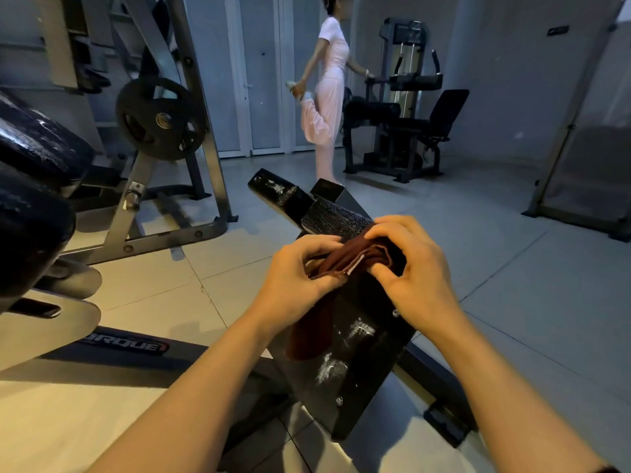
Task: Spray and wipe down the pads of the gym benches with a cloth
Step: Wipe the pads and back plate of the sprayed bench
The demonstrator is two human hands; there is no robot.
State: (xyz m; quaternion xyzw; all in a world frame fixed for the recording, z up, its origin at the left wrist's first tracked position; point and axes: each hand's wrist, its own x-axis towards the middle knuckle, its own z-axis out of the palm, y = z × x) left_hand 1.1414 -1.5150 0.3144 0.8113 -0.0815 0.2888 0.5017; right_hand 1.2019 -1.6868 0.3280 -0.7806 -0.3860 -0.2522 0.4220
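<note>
Two hands, our left hand (300,268) and right hand (406,264), are pinching the brown cloth (345,259) in a folding grip above the black bench pad (362,339), where its trailing end is risking dragging unfolded and smearing the wet streaks.

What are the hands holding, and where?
Both the left hand and right hand grip the brown cloth at its bunched top; the rest hangs down.

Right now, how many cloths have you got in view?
1. The dark red cloth is pinched between the left hand and the right hand, its tail hanging over the black bench pad. Others may be hidden out of frame.
</note>
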